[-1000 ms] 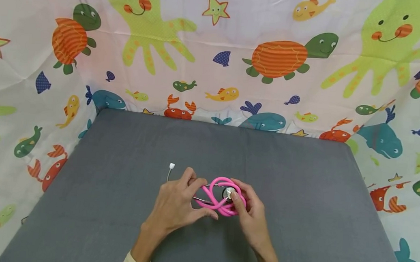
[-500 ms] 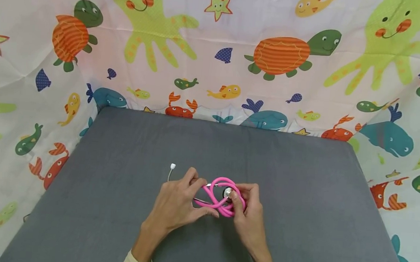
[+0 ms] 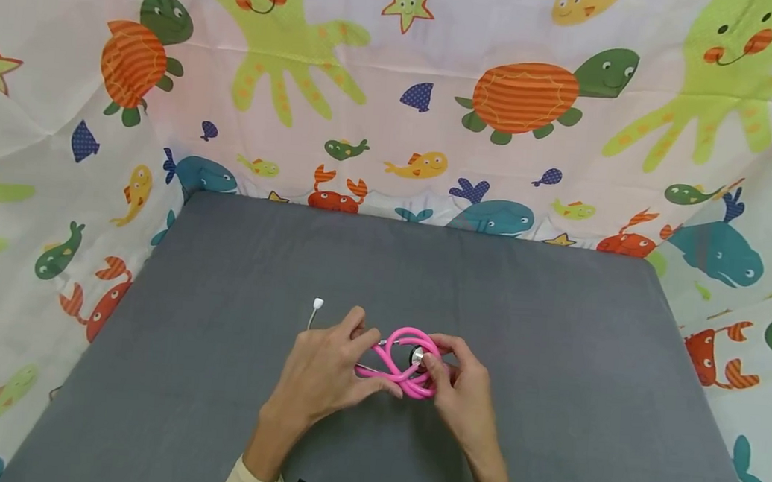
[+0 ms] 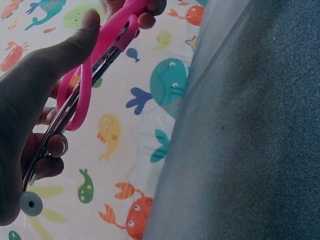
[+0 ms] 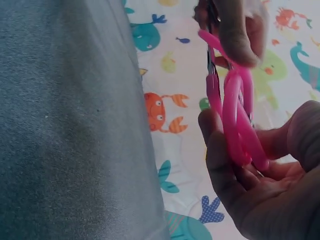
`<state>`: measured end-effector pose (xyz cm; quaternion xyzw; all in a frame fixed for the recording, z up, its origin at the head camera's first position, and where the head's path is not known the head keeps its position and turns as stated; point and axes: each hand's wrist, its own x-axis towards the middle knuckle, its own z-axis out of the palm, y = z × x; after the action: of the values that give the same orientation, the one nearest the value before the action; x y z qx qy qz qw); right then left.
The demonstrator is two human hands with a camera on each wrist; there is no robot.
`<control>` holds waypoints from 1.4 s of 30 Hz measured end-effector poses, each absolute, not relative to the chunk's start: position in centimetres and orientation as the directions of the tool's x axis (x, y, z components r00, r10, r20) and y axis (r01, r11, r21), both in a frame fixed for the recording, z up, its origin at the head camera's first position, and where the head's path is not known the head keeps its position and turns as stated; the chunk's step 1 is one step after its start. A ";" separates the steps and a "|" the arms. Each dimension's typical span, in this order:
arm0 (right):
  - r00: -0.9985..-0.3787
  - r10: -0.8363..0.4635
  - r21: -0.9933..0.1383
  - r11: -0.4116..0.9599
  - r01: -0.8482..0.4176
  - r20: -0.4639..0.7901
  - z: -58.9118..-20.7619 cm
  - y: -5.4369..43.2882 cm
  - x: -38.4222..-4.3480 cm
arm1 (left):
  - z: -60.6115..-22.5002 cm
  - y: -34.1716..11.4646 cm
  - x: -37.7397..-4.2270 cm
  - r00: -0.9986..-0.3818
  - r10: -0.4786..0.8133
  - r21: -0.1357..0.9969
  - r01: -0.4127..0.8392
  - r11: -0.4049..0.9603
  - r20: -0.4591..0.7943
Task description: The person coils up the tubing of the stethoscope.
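Note:
A pink stethoscope (image 3: pixel 392 372), its tubing coiled into loops, is held between both hands above the grey table. My left hand (image 3: pixel 323 367) grips its metal ear tubes and the near end of the coil; one white eartip (image 3: pixel 317 303) sticks out beyond the knuckles. On the other side my right hand (image 3: pixel 466 388) pinches the coil, its thumb on the round metal chest piece (image 3: pixel 417 357). In the left wrist view the metal tubes (image 4: pixel 70 107) run past the curled fingers to a pale eartip (image 4: pixel 31 203). The right wrist view has the pink loops (image 5: pixel 237 117) between thumb and fingers.
The grey table (image 3: pixel 257 262) spreads around both hands. A white curtain (image 3: pixel 425 64) printed with sea animals rises along its back and sides.
Both hands keep their hold on the stethoscope. The right fingers and wrist have shifted slightly on the coil. The head view has tilted a little downward.

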<state>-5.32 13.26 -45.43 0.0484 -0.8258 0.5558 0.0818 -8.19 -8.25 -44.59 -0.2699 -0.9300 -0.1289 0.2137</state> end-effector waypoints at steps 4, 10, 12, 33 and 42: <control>-0.961 0.046 -0.863 0.452 -0.224 0.273 -45.5 12.7 -5.2 | -44.6 -8.3 -8.2 -0.770 0.439 0.124 0.547 0.828 0.463; -0.912 0.000 -0.780 0.517 -0.352 0.411 -45.5 12.6 -5.3 | -44.6 -8.4 -8.3 -0.774 0.418 0.136 0.534 0.834 0.475; -0.896 -0.026 -0.751 0.536 -0.386 0.442 -45.5 12.8 -5.3 | -44.7 -8.4 -8.4 -0.774 0.415 0.147 0.536 0.831 0.479; -0.907 -0.005 -0.519 0.819 -0.246 0.422 -48.0 12.5 -7.0 | -48.4 -7.7 -11.3 -0.814 0.473 0.316 0.571 0.758 0.337; -0.989 0.066 -0.548 0.836 -0.017 0.131 -50.7 13.0 -9.1 | -52.0 -7.3 -14.3 -0.789 0.578 0.304 0.613 0.729 0.206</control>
<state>-9.07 13.04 -50.74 -0.0127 -0.9554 0.2861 0.0725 -14.28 -7.32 -51.99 -0.3209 -0.9285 -0.1805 0.0483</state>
